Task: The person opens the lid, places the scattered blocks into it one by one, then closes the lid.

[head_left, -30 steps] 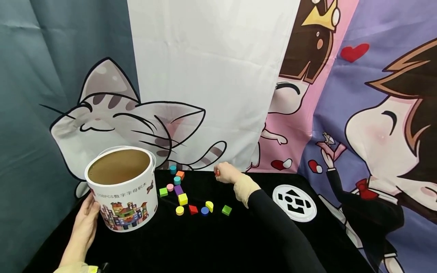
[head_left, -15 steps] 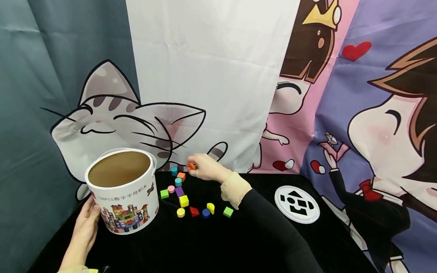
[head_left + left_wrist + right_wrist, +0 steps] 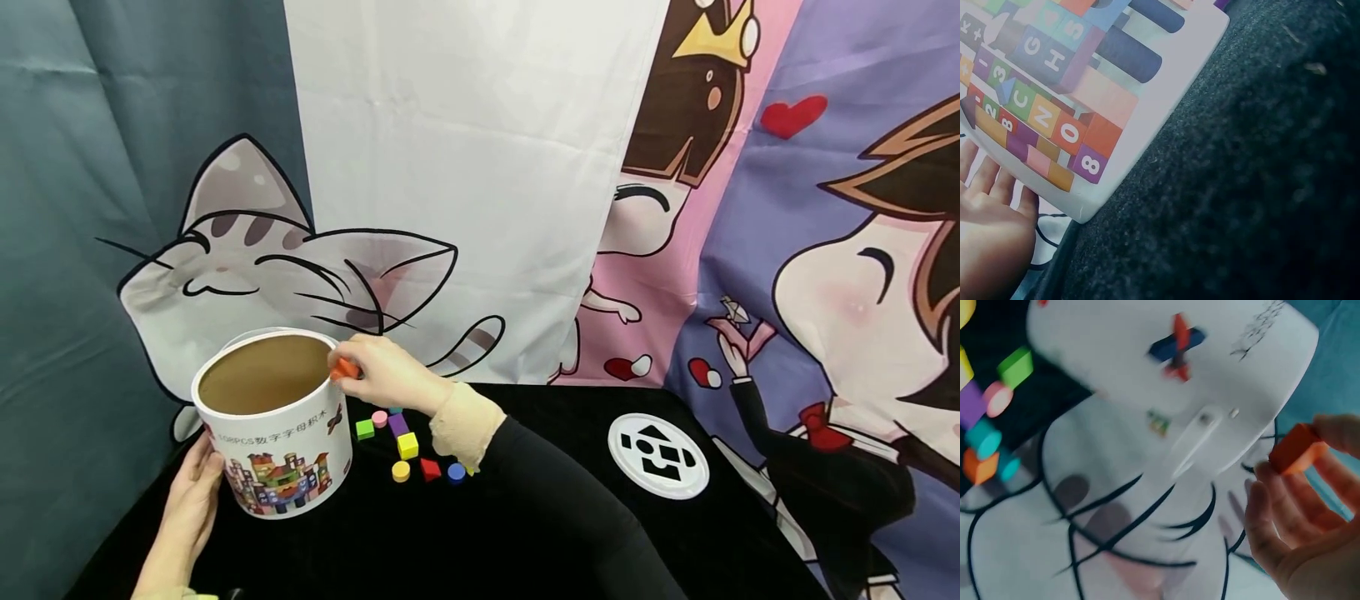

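A white bucket (image 3: 277,467) printed with building blocks and lettering stands at the left of the black cloth, its mouth upward. My left hand (image 3: 191,487) rests against its left side, fingers fairly straight; in the left wrist view they touch the bucket's lower wall. At the bucket's right rim is my right hand (image 3: 386,367), pinching an orange block (image 3: 1298,450) between thumb and fingers. In the right wrist view this block is just outside the rim. The inside of the bucket shows only its upper brown wall; its bottom is hidden.
Right of the bucket lie several small blocks, among them a green block (image 3: 364,429), a purple block (image 3: 398,426), a yellow cube (image 3: 407,446) and a red block (image 3: 431,469). A white round lid (image 3: 622,475) with cut-out shapes lies further right. Printed curtains (image 3: 480,167) hang behind.
My right hand has moved left from the middle of the cloth to the bucket's rim, carrying the orange block. My left hand and the bucket have stayed in place.
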Tool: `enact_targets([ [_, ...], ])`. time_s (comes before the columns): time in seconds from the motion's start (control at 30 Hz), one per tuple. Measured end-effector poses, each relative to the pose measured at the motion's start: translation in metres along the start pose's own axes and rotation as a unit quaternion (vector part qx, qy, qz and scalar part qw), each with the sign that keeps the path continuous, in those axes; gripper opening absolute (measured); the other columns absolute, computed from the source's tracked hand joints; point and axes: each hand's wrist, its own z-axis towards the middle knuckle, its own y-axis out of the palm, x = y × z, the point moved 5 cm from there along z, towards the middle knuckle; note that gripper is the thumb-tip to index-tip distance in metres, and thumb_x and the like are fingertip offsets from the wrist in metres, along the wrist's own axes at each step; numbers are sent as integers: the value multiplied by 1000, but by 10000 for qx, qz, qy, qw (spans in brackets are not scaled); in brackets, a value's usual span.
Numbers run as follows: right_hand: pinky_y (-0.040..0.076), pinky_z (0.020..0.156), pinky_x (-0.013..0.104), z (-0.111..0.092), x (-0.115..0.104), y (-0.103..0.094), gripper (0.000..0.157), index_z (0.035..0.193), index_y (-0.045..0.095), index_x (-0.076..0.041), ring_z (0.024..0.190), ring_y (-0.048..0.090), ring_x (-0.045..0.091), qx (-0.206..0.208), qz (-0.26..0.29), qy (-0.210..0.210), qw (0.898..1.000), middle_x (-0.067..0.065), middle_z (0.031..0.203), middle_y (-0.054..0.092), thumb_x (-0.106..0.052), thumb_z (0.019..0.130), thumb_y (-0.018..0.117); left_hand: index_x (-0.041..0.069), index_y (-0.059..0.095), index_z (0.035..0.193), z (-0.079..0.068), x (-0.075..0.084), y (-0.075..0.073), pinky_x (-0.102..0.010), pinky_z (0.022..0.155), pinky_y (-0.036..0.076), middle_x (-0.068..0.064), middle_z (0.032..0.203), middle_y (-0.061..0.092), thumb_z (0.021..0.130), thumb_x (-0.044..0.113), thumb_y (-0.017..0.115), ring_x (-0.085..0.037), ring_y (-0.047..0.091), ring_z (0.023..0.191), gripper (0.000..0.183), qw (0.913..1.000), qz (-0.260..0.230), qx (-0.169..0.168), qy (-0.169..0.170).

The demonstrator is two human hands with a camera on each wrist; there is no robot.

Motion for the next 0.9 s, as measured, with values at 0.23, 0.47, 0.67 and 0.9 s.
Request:
enact_targets([
  [0.23, 38, 71, 12, 27, -17, 5, 22, 114, 67, -16, 84, 48, 3, 520, 113, 129, 9985, -8, 95, 53, -20, 92, 68, 12, 10, 158, 8, -1, 6, -16, 112, 7, 14, 143, 38, 106, 19, 40, 9, 35, 127, 61, 9999, 26, -52, -131],
  [0.47, 37, 71, 9, 48, -27, 35, 21, 111, 66, -19, 83, 47, -1, 337, 241, 444, 9982, -11, 94, 55, -21, 90, 69, 15, 16, 158, 7, 0, 4, -16, 112, 7, 17, 140, 44, 106, 19, 40, 8, 37, 125, 58, 9999, -37, -149, -33],
  [0.67, 38, 68, 13, 67, -42, 58, 18, 105, 66, -27, 79, 48, -1, 170, -311, 1167, 9925, -15, 89, 53, -28, 88, 72, 14, 14, 158, 0, 1, 0, -17, 113, 5, 14, 142, 43, 106, 18, 38, 7, 40, 125, 58, 9995, -194, -243, 88],
  [0.9, 44, 64, 21, 75, -45, 71, 13, 94, 66, -30, 77, 54, 2, -244, -894, 1992, 9756, -15, 85, 57, -30, 84, 74, 22, 31, 154, -3, 0, 0, -16, 112, 6, 17, 138, 49, 105, 17, 39, 6, 42, 124, 50, 9988, -388, -261, 169],
])
